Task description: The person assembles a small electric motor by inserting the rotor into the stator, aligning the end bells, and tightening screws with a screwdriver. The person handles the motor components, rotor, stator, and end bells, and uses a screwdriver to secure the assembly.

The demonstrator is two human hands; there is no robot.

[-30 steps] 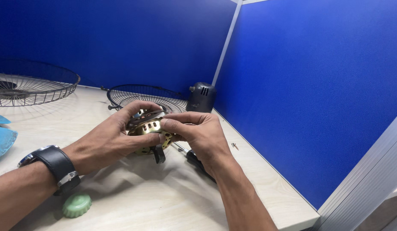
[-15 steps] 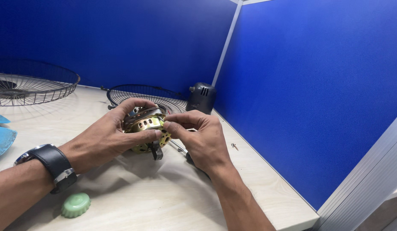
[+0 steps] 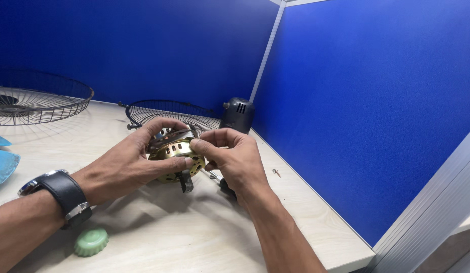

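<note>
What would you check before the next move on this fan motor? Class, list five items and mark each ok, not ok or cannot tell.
1. Motor held firmly: ok. The left hand wraps round the brass-coloured motor, thumb under it.
2. Right hand on the part: ok. Its fingertips pinch the motor's top edge.
3. Motor lifted off the table: cannot tell, the hands hide its underside.
4. Loose screw accounted for: ok, it lies on the table near the blue partition.
5. Nearby parts out of the way: ok. The wire guard, dark rear housing and green cap lie apart from the hands.
</note>
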